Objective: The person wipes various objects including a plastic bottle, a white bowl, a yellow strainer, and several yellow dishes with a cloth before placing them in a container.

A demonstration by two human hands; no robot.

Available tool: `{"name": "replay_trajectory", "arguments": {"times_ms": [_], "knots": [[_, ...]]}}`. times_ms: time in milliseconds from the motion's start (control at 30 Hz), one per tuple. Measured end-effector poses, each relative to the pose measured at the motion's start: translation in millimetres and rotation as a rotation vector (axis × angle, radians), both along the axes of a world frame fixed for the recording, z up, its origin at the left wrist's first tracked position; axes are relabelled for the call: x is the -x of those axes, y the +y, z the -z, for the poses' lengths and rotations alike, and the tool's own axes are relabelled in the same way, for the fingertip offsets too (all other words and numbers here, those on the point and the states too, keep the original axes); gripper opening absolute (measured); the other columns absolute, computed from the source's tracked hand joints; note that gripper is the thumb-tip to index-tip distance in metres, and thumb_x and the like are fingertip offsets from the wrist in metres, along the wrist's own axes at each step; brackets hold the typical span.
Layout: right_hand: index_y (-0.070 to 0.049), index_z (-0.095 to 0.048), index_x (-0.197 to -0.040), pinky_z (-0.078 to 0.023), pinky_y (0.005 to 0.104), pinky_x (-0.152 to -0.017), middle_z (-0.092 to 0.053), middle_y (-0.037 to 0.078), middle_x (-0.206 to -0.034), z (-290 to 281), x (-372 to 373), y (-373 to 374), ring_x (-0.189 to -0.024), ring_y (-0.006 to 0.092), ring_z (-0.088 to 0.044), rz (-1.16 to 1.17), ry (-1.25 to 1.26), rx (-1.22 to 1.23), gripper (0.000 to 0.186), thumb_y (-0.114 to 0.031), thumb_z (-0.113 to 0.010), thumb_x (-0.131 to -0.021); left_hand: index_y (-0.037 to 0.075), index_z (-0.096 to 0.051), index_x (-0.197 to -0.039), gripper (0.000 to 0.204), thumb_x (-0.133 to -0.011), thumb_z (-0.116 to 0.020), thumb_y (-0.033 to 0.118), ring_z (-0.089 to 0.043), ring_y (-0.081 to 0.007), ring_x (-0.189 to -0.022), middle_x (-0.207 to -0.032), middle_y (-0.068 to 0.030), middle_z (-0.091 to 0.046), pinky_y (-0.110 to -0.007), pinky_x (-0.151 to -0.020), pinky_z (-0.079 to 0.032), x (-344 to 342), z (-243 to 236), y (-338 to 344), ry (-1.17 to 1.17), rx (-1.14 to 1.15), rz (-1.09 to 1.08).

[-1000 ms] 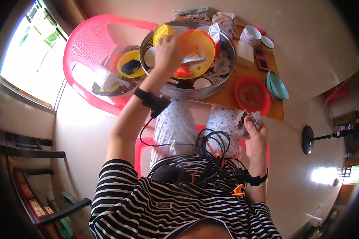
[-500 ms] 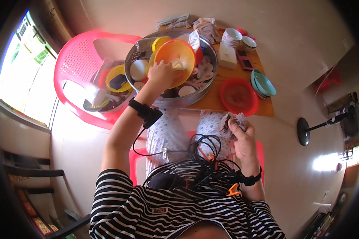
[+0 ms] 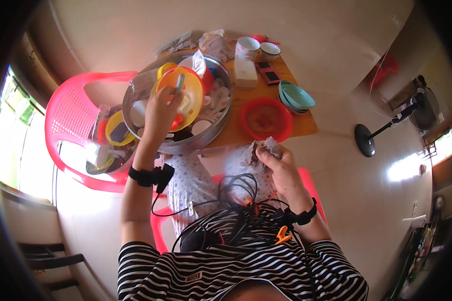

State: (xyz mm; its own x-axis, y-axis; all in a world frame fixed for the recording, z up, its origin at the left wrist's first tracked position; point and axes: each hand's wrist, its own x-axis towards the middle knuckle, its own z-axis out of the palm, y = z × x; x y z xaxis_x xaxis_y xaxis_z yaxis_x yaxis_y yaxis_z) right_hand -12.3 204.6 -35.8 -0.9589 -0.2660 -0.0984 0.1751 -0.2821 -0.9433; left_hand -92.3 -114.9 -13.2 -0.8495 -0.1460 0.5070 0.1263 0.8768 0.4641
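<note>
My left hand is closed over the orange-yellow bowl. A slim utensil with a bluish-grey end sticks up from its fingers; a red-orange part shows below the hand. I cannot make out its exact kind. That bowl rests on top of the dishes in a large metal basin, among white spoons and a white cup. In front of the table my right hand grips a crumpled grey cloth above my lap.
On the wooden table are a red plastic basin, turquoise bowls, stacked white bowls, a white box and a pink-edged phone-like thing. A pink chair holds a tub of kitchenware. Black cables lie across my lap.
The view has shifted, moving the table leftward in the picture. My left hand, earlier reaching into the orange-yellow bowl, now shows a slim utensil in its grip. My right hand keeps the cloth.
</note>
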Motion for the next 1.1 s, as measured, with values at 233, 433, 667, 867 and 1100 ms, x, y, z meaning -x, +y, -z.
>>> {"name": "replay_trajectory", "arguments": {"times_ms": [233,433,667,867,1100], "knots": [[-0.002,-0.068,-0.1,-0.047,0.0224,-0.076,-0.065,-0.003,-0.09,-30.8,-0.9,-18.1,-0.081,0.0054,-0.058,0.122,0.221,0.008,0.015,-0.015,-0.071,-0.093,0.0,-0.06,-0.113,0.027,-0.1,-0.054,0.022,-0.067,-0.0286,-0.105,-0.119,-0.0181,-0.067,-0.043,-0.092,-0.054,-51.7,-8.9,77.2,-0.661,-1.894,0.668],[-0.005,-0.063,-0.105,-0.047,0.0335,-0.082,-0.063,0.01,-0.106,-40.4,3.4,-41.1,-0.099,0.0235,-0.06,0.223,0.949,-0.429,0.028,-0.014,-0.079,-0.083,-0.002,-0.057,-0.12,0.03,-0.105,-0.042,0.018,-0.065,-0.0221,-0.104,-0.11,-0.0102,-0.067,-0.042,-0.099,-0.05,-59.0,24.2,122.1,-0.849,-2.111,0.758],[-0.006,-0.064,-0.117,-0.033,0.045,-0.103,-0.059,0.008,-0.127,-35.1,-4.7,-48.2,-0.119,0.0279,-0.054,0.139,1.306,-1.112,0.043,-0.005,-0.069,-0.074,0.003,-0.057,-0.111,0.028,-0.107,-0.038,0.024,-0.065,-0.0214,-0.1,-0.107,-0.0096,-0.066,-0.038,-0.093,-0.052,-58.6,19.7,96.4,-0.872,-2.257,0.866],[-0.002,-0.064,-0.118,-0.045,0.0425,-0.096,-0.059,0.01,-0.123,-31.2,-11.4,-27.3,-0.113,0.0296,-0.056,0.123,1.377,-1.04,0.048,0.003,-0.068,-0.071,0.003,-0.052,-0.116,0.031,-0.109,-0.035,0.029,-0.064,-0.0284,-0.104,-0.114,-0.0131,-0.064,-0.044,-0.096,-0.05,-53.9,2.1,93.8,-0.617,-2.163,0.783],[-0.002,-0.055,-0.121,-0.047,0.0408,-0.096,-0.053,0.017,-0.121,-29.7,-7.2,-28.8,-0.113,0.0372,-0.055,0.28,1.025,-0.568,0.061,0.011,-0.072,-0.064,0.004,-0.058,-0.127,0.034,-0.104,-0.051,0.028,-0.065,-0.0127,-0.074,-0.089,-0.0033,-0.066,-0.027,-0.064,-0.054,-55.1,17.3,89.9,-0.893,-2.162,0.933]]}}
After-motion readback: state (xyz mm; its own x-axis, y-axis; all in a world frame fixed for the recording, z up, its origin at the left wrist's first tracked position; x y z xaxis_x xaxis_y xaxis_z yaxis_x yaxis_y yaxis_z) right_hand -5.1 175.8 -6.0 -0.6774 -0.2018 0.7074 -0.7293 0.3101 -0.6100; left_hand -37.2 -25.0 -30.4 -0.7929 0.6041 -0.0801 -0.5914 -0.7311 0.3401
